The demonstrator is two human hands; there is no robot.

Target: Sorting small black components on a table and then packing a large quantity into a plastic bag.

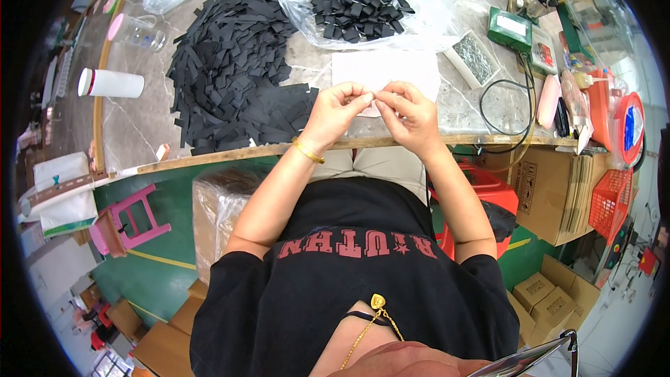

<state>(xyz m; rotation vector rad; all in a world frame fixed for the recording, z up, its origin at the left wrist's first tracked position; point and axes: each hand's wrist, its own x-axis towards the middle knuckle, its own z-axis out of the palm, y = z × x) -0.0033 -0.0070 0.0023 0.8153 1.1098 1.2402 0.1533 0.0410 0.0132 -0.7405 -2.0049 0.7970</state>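
My left hand [337, 110] and my right hand [408, 113] meet fingertip to fingertip over the near edge of the marble table [139, 126]. Both pinch something small and pale between them; what it is I cannot tell. A gold bracelet circles my left wrist. A white sheet [380, 70] lies on the table just beyond my hands. A big heap of black strips [234, 70] spreads to the left of my left hand. A clear plastic bag [419, 0] holding short black pieces [359, 0] sits beyond the sheet.
A small tray of metal pins [474, 57], a green box [511, 29] and a black cable [509, 108] lie to the right. A white cup [112, 84] lies on its side at the left. Cardboard boxes [551, 195], a pink stool [132, 220] and a red basket [611, 199] stand below.
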